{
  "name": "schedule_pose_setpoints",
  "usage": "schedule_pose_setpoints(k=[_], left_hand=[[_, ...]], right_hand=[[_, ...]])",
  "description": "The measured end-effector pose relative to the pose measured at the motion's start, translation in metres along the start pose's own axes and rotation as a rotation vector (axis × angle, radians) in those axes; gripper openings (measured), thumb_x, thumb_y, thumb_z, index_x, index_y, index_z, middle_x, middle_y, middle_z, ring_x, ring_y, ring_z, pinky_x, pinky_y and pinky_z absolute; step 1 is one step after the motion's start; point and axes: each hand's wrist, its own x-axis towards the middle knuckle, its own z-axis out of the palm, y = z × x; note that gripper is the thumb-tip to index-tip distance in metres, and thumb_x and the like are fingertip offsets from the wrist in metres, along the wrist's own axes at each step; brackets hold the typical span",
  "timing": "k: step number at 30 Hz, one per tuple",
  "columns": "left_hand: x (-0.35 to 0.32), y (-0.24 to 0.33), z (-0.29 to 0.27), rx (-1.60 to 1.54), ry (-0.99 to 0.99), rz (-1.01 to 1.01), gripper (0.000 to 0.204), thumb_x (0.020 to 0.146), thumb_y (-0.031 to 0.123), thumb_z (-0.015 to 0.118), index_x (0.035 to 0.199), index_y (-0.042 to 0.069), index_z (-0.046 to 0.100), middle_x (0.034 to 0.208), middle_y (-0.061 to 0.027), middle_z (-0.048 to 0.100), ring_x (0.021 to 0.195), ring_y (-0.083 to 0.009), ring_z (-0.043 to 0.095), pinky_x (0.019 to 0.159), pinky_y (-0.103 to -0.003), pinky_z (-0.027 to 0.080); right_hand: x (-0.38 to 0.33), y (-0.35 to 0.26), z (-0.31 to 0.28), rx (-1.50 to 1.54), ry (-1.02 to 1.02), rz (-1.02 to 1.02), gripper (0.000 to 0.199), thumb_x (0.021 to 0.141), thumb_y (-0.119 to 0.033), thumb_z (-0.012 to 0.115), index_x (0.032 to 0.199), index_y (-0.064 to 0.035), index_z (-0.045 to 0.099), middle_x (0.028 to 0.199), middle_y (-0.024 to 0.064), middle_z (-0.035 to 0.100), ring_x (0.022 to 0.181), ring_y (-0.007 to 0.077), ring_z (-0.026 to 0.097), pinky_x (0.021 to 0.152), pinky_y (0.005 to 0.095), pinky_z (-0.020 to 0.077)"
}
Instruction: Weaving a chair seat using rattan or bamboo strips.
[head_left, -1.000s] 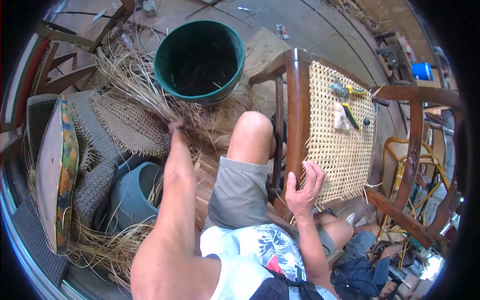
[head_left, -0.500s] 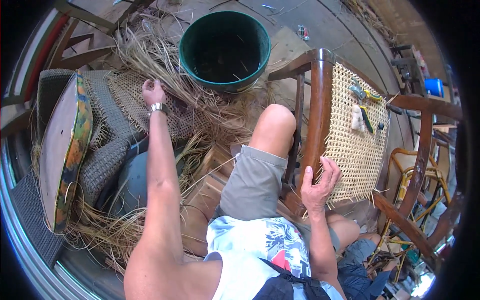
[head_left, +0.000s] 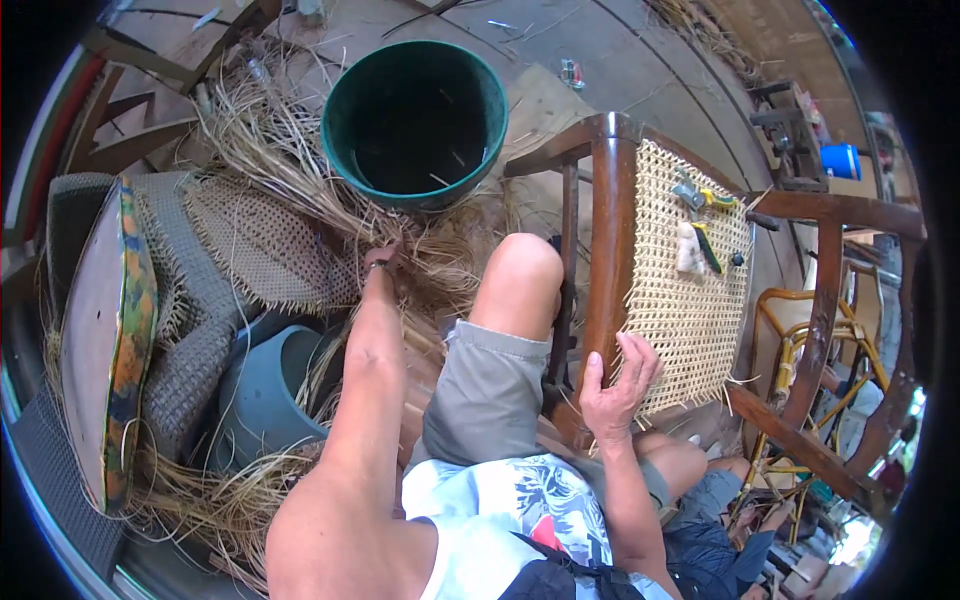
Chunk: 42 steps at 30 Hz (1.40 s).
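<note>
Loose dry tan cane strands point(head_left: 288, 168), upper left, look light and springy, best grabbed mid-bundle; left hand point(head_left: 394, 258) there, can't tell if gripping; right hand point(head_left: 614, 402) fingers spread by pale woven-cane seat point(head_left: 690, 335), right of centre.

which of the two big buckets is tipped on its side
The grey-blue plastic bucket, its mouth facing right; the dark-green round bucket stands upright, mouth up.

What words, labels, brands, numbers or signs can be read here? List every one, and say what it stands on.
None can be read.
White shirt: dark print with a red patch; any lettering is too blurred to read.
Small item on the floor: too small to read.
Blue container: no lettering discernible.
Woven cane seat: none visible.
</note>
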Motion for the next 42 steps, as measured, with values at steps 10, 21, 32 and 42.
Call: schedule_pose_setpoints(k=[10, 21, 32, 42], left_hand=[[-0.107, 0.077, -0.302, -0.967, 0.620, 0.364, 0.032, 0.082, 0.020, 0.080, 0.105, 0.000, 0.069, 0.094, -0.0109, 0.074, 0.078, -0.0225, 0.068, 0.073, -0.037, 0.053], [-0.219, 0.076, -0.381, -1.335, 0.113, 0.232, 0.021, 0.086, 0.013, 0.074, 0.101, 0.001, 0.066, 0.085, -0.0061, 0.068, 0.069, -0.0189, 0.066, 0.061, -0.033, 0.056], [-0.264, 0.083, -0.349, -1.388, 0.054, 0.147, 0.018, 0.086, 0.011, 0.071, 0.096, -0.002, 0.064, 0.080, -0.0060, 0.065, 0.063, -0.0179, 0.063, 0.055, -0.034, 0.053], [-0.267, 0.091, -0.331, -1.342, -0.021, 0.131, 0.018, 0.087, 0.012, 0.071, 0.097, -0.001, 0.064, 0.080, -0.0049, 0.065, 0.064, -0.0174, 0.064, 0.058, -0.034, 0.055]], right_hand=[[-0.003, 0.002, 0.002, 0.021, 0.027, -0.008, 0.045, 0.081, -0.010, 0.072, 0.123, -0.0020, 0.057, 0.119, 0.0155, 0.054, 0.113, 0.0337, 0.051, 0.100, 0.0489, 0.0376], [-0.001, -0.058, -0.027, 0.494, -0.039, -0.221, 0.050, 0.085, -0.010, 0.071, 0.130, -0.0006, 0.052, 0.123, 0.0184, 0.055, 0.118, 0.0358, 0.052, 0.103, 0.0465, 0.0423], [0.034, -0.127, -0.031, 0.966, -0.226, -0.265, 0.027, 0.087, -0.006, 0.070, 0.113, -0.0012, 0.061, 0.094, 0.0155, 0.066, 0.090, 0.0327, 0.065, 0.083, 0.0415, 0.0528], [0.060, -0.143, 0.010, 0.922, -0.302, -0.246, 0.014, 0.090, -0.014, 0.067, 0.093, -0.0005, 0.070, 0.088, 0.0171, 0.067, 0.081, 0.0334, 0.067, 0.075, 0.0403, 0.0536]])
